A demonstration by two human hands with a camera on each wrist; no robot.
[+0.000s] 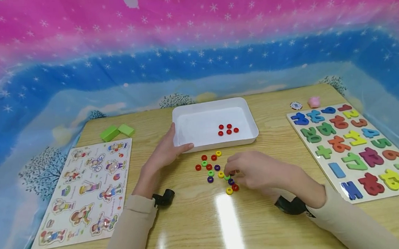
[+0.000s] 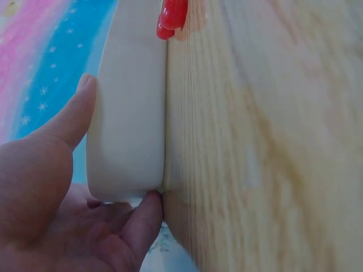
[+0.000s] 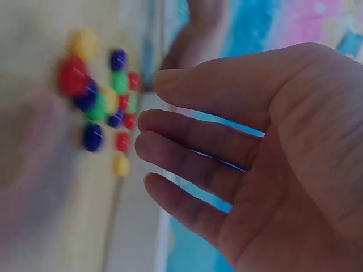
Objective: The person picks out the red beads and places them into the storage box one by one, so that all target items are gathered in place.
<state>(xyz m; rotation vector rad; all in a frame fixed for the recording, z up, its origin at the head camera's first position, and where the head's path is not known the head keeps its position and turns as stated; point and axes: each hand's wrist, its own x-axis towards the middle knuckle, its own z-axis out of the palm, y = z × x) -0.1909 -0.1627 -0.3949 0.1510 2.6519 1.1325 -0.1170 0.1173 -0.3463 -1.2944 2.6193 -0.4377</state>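
Observation:
My left hand (image 1: 164, 151) holds the near left corner of a white tray (image 1: 199, 126). Its thumb lies along the front rim, and the other fingers rest against the side wall, as the left wrist view shows. Several small red rings (image 1: 229, 132) lie inside the tray, right of its middle. In front of it, loose red, yellow, green and purple rings (image 1: 210, 180) are scattered on the table. Over the right edge of these rings hovers my right hand (image 1: 258, 168). In the right wrist view its thumb and fingers (image 3: 193, 164) are apart, with nothing seen between them.
A picture puzzle board (image 1: 82, 190) lies on the left, with green blocks (image 1: 109, 133) behind it. On the right is a number puzzle board (image 1: 331, 165). A poker chip (image 1: 296, 105) and a pink pig figure (image 1: 314, 102) stand beyond that board.

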